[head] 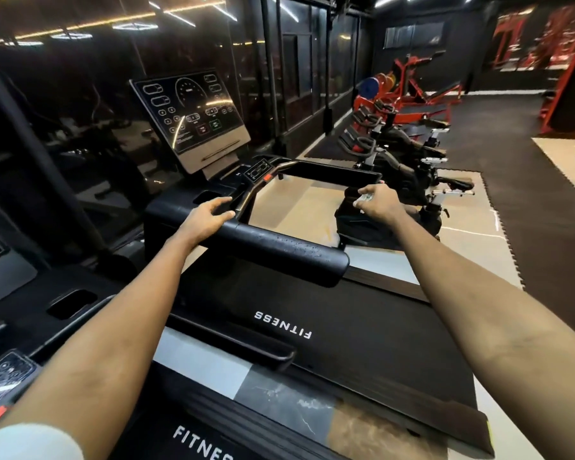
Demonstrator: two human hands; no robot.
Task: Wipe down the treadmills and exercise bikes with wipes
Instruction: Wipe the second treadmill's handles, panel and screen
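So the right grip [377,204] is closed, pinching a small pale crumpled wad [363,199]. It looks like the wipe, but it's too small to say for sure. It's held in the air just short of the end of the far black padded handrail [332,175]. The left grip [205,219] is relaxed, lying flat on top of the near black rounded handrail [289,252] where it meets the console, fingers not wrapped round.

The near rail has beads of liquid on its matte skin, so I'd wipe that one in long strokes along its length and roll the wad over the curved end, since drips collect underneath. Brace with the left and go light.

The glossy slanted touch panel [193,117] will show streaks, so use a fresh side there. The black textured running belt [312,327] is grippy and will snag lint. The row of black exercise bikes [395,161] sits well off to the right, all tubes and knobs, and looks not yet started.
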